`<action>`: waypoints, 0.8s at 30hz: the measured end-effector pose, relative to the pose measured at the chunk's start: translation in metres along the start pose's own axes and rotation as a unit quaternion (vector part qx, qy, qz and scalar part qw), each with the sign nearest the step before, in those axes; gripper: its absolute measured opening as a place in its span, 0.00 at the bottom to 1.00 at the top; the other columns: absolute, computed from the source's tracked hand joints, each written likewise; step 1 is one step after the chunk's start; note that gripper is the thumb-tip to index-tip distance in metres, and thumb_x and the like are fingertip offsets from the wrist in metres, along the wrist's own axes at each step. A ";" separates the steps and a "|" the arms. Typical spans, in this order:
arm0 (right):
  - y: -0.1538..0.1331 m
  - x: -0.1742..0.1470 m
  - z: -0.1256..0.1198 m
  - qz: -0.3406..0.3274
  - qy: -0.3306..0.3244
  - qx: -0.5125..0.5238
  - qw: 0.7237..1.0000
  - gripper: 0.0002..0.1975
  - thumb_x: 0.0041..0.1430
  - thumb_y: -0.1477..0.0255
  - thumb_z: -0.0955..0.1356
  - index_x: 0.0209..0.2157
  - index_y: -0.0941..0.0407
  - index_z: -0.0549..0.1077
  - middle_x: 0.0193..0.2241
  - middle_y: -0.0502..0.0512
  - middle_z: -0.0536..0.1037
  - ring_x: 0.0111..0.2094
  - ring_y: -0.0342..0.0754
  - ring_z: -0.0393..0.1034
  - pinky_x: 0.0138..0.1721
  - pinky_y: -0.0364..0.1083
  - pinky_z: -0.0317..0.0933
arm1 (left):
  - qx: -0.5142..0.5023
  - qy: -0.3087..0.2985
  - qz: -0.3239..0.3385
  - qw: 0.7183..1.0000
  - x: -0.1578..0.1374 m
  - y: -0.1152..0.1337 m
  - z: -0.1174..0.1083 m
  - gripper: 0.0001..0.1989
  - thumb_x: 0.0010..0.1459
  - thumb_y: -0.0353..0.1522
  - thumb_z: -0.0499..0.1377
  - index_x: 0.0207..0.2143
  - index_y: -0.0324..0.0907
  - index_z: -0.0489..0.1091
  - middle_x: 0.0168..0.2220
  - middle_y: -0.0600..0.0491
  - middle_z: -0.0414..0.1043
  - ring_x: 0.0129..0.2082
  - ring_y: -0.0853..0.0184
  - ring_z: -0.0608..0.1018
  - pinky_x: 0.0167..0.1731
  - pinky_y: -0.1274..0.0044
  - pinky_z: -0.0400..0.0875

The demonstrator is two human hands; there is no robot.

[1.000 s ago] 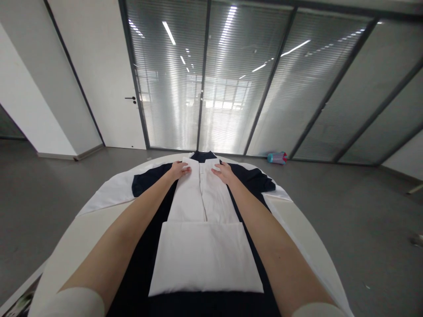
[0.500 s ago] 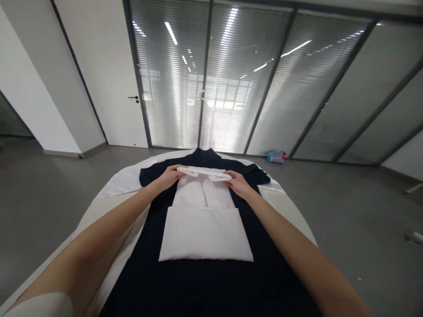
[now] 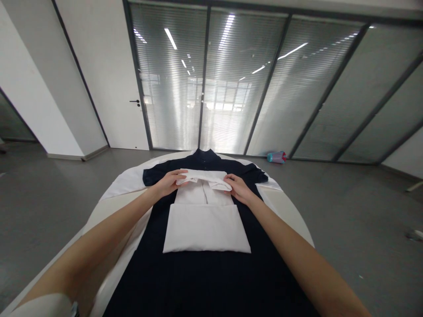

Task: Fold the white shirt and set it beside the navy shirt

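Glass panels [image 3: 172, 110] with blinds line the room, and on the grey floor [image 3: 350, 211] near them lies a blue-and-pink object [image 3: 276, 157], any lettering too small to read. Across the pale surface [image 3: 289, 211] a navy short-sleeved shirt [image 3: 194, 281] is spread, a folded white garment [image 3: 207, 226] on it. Left hand [image 3: 171, 181] and right hand [image 3: 238, 188] pinch opposite corners of the garment's turned-over far end.

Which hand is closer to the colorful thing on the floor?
Right. The right hand is left of the colorful thing, on its near side; the left hand is even farther left.
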State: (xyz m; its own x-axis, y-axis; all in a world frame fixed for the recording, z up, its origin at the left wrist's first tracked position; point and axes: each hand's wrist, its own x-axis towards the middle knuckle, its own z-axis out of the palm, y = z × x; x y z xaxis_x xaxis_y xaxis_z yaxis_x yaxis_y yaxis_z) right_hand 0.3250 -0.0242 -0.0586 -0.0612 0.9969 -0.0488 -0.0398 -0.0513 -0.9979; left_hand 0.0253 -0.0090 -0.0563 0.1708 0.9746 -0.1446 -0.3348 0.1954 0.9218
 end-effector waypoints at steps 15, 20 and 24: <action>0.011 -0.010 -0.011 -0.049 -0.005 -0.257 0.965 0.06 0.48 0.72 0.69 0.32 0.55 0.72 0.19 0.46 0.69 0.21 0.44 0.63 0.25 0.43 0.58 | 0.187 -0.031 -0.006 0.982 -0.028 -0.005 0.000 0.17 0.43 0.25 0.72 0.39 0.40 0.78 0.29 0.53 0.69 0.37 0.59 0.78 0.44 0.62 0.78; -0.008 -0.008 -0.007 -0.181 0.078 -0.477 0.857 0.02 0.51 0.72 0.70 0.29 0.55 0.76 0.38 0.58 0.74 0.41 0.54 0.69 0.48 0.51 0.63 | 0.435 0.095 0.287 0.848 -0.022 0.011 0.005 0.05 0.45 0.29 0.71 0.24 0.43 0.78 0.45 0.46 0.70 0.58 0.49 0.66 0.62 0.64 0.60; -0.023 0.013 0.022 -0.249 0.076 -0.453 0.852 0.08 0.60 0.72 0.67 0.39 0.53 0.78 0.51 0.59 0.73 0.55 0.58 0.65 0.60 0.56 0.55 | 0.388 0.031 0.327 0.862 0.004 0.015 0.028 0.04 0.50 0.27 0.68 0.30 0.44 0.79 0.51 0.47 0.72 0.62 0.52 0.65 0.65 0.67 0.53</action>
State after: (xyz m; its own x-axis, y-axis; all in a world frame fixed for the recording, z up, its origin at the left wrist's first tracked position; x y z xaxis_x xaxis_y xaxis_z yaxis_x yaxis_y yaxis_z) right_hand 0.3029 -0.0115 -0.0352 -0.1294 0.8813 0.4545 0.7684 0.3788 -0.5158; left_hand 0.0469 -0.0052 -0.0330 0.1232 0.8576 0.4993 0.3825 -0.5053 0.7736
